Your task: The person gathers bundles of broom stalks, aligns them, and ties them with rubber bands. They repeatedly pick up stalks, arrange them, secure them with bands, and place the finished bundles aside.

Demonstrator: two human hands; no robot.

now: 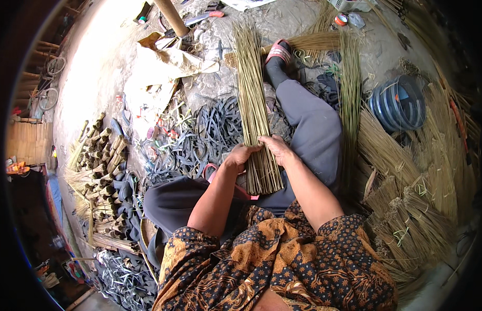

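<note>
A long bundle of thin, stiff palm-rib sticks (254, 116) lies in front of me, its thick ends close to my lap and its thin ends pointing away. Wrapped around its left side near the thick end is my left hand (243, 155). My right hand (275, 149) grips the opposite side at about the same height, its thumb lying over the sticks. The fingers under the bundle are hidden. Beside my right leg lies a greener bundle of sticks (350, 88), apart from both hands.
Dark rubber strips (215, 127) cover the floor left of the bundle. Several short tied bundles (103, 166) are stacked at the left. A blue plastic container (397, 103) and more loose sticks (391, 150) lie at the right. A knife (204, 17) rests near a wooden post (171, 18).
</note>
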